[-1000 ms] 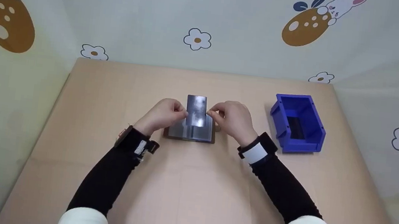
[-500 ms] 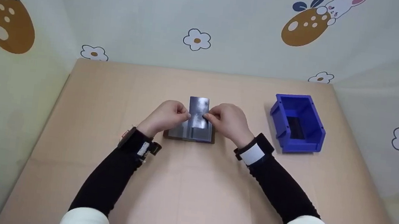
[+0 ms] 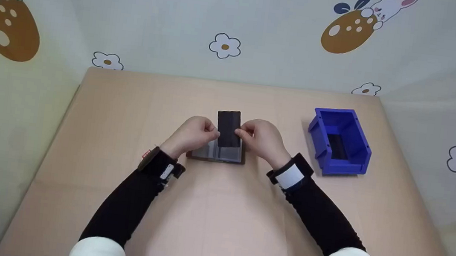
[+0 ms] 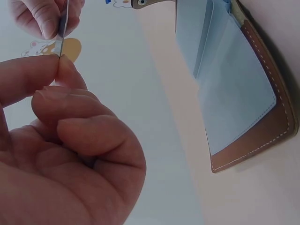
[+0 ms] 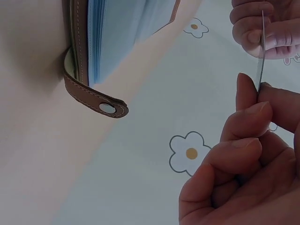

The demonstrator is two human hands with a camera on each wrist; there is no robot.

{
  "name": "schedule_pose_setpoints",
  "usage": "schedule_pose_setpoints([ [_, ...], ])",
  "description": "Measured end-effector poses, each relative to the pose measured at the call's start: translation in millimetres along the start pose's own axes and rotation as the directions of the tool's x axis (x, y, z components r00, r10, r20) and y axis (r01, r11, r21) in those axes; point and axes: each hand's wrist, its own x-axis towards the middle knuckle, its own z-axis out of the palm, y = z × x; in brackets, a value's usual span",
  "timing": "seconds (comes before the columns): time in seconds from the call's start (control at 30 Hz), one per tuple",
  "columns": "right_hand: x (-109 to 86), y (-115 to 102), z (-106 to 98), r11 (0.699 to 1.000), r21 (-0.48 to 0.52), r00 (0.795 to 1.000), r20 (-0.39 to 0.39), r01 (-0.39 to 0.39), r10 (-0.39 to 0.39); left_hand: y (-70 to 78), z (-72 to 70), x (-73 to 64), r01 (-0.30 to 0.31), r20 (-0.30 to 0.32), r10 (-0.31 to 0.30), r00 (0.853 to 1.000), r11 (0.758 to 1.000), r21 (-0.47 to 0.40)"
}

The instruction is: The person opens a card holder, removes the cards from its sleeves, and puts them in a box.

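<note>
In the head view a dark, thin card (image 3: 228, 129) stands between both hands, above an open card holder (image 3: 203, 154). My left hand (image 3: 193, 135) pinches the card's left edge between thumb and forefinger. The right hand (image 3: 264, 141) pinches the opposite edge in the same way. Seen edge-on from the left wrist, the card (image 4: 64, 33) is a thin line, apart from the holder. The holder has a brown stitched leather cover (image 4: 276, 119) and clear plastic sleeves (image 4: 239, 89). From the right wrist its strap (image 5: 93, 100) with a metal snap (image 5: 107, 108) hangs loose.
A blue plastic bin (image 3: 340, 141) stands on the right of the table (image 3: 210, 212), with a dark flat piece (image 3: 337, 146) inside. Behind the table rises a pale backdrop (image 3: 180, 19) printed with flowers and rabbits.
The card has shifted slightly right with the left hand and turned, so its bright glare is gone and it looks plain dark. Both hands keep their pinch on it.
</note>
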Motion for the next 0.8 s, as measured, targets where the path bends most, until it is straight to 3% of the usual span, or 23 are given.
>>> schedule_pose_setpoints([
  [0.2, -0.7, 0, -3, 1.000, 0.024, 1.000, 0.002, -0.006, 0.006, 1.5, 3.1, 1.1, 0.014, -0.016, -0.014, 1.000, 1.000, 0.023],
  [0.37, -2.1, 5, -8, 1.000, 0.021, 1.000, -0.004, -0.021, 0.021, -2.4, 4.8, 1.5, 0.009, -0.091, 0.005, 0.996, 0.989, 0.146],
  [0.6, -8.0, 21, -23, 0.999, -0.024, 0.998, -0.047, -0.040, 0.039, -20.8, 6.6, -2.5, 0.046, -0.201, 0.036, 0.979, 0.922, 0.385],
  [0.8, -15.2, 39, -43, 0.996, -0.028, 0.992, -0.098, -0.083, 0.079, -39.9, 10.6, -7.5, 0.064, -0.248, 0.069, 0.966, 0.870, 0.489],
])
